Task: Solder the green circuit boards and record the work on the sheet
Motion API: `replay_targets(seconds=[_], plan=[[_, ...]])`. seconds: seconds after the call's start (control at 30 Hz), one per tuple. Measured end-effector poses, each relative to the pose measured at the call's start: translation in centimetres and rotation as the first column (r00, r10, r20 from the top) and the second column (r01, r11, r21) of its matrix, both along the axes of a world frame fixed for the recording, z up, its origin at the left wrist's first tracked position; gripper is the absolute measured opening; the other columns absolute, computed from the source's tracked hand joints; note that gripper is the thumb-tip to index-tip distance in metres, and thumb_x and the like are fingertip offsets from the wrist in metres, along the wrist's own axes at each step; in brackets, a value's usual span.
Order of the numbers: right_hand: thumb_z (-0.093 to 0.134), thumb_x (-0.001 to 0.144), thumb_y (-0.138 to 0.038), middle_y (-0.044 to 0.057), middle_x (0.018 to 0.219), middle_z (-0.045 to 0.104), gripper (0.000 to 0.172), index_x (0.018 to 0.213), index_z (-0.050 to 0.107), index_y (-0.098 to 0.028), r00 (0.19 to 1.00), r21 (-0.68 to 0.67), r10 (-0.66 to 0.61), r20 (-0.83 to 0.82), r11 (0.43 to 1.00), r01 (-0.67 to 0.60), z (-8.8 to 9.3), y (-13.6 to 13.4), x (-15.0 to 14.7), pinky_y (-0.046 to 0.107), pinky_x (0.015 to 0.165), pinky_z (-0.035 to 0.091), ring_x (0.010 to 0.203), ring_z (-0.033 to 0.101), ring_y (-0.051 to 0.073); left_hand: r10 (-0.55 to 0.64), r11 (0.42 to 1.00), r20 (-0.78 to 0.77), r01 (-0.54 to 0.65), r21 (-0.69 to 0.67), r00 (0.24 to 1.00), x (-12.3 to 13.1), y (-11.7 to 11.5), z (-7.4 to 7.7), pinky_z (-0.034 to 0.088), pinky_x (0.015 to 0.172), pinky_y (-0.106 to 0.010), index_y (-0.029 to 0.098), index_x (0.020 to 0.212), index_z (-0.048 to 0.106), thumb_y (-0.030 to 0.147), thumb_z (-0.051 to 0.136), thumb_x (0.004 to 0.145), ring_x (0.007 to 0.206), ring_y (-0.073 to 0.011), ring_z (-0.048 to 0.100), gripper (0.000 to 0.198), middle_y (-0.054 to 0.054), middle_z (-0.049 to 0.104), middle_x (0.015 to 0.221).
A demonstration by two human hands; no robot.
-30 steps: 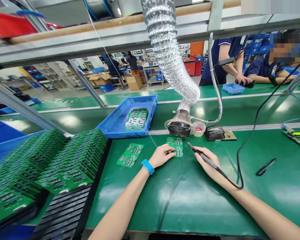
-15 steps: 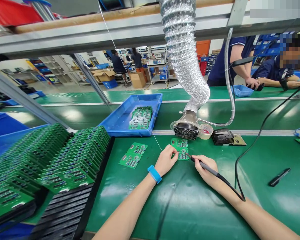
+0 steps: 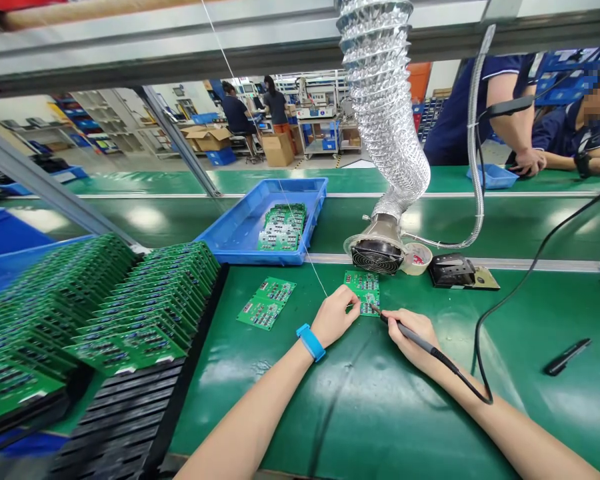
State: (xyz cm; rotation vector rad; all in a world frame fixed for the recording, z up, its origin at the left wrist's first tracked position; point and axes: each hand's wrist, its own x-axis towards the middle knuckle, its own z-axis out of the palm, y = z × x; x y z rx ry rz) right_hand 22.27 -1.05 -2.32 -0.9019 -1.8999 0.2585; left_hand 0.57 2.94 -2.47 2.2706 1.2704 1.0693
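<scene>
My right hand (image 3: 411, 335) is closed around a soldering iron (image 3: 416, 339), whose tip meets the lower part of a green circuit board (image 3: 369, 285). Pinched in my left hand (image 3: 334, 315) is thin solder wire (image 3: 316, 272), which runs up to the overhead frame; its end is hidden by the fingers at the board's left edge. A blue band (image 3: 311, 343) circles my left wrist. Left of that hand, a second circuit board (image 3: 267, 303) lies flat on the green mat (image 3: 380, 413).
A fume extractor (image 3: 377, 252) hangs just behind the board. Tape (image 3: 417, 259) and an iron stand (image 3: 460, 272) sit right of it, a black pen (image 3: 567, 357) farther right. Racked boards (image 3: 145, 307) fill the left; a blue tray (image 3: 235, 230) holds boards. Co-workers stand beyond.
The view has shifted slightly, so the surroundings sit a little differently. Both hands keep their hold, and the iron's tip stays at the board's lower part.
</scene>
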Motion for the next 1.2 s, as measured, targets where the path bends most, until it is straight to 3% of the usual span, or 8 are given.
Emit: replay_targets(seconds=[0.47,1.0,1.2], plan=[[0.053,0.096,-0.016,0.003,0.083,0.074,0.018,0.098,0.071,-0.019,1.000,-0.018,-0.020,0.000,1.000,0.020,-0.04,-0.12,0.10,0.027,0.065,0.054,0.068,0.069,0.015,0.014,0.999,-0.019,-0.014,0.040,1.000,-0.13,-0.34,0.45,0.042,0.066,-0.025,0.019,0.079,0.054,0.015,0.055,0.091,0.075,-0.0130,0.054,0.013,-0.001,0.056,0.083],[0.053,0.095,-0.013,0.002,0.081,0.074,0.018,0.095,0.070,-0.019,1.000,0.012,0.002,0.009,1.000,-0.002,0.43,-0.39,0.08,0.026,0.064,0.054,0.066,0.070,0.014,-0.065,0.998,-0.081,0.065,0.005,0.995,0.60,-0.60,0.32,0.045,0.070,-0.026,0.019,0.079,0.056,0.011,0.058,0.087,0.076,-0.0136,0.057,0.012,-0.001,0.059,0.085],[0.052,0.095,-0.015,0.001,0.081,0.074,0.019,0.093,0.070,-0.020,1.000,0.027,-0.004,0.016,1.000,0.003,0.71,-0.39,0.07,0.025,0.063,0.055,0.066,0.070,0.014,-0.034,0.999,-0.045,0.035,0.021,0.998,0.45,-0.75,0.71,0.045,0.068,-0.026,0.019,0.080,0.056,0.015,0.057,0.090,0.077,-0.0137,0.056,0.011,-0.002,0.059,0.087]])
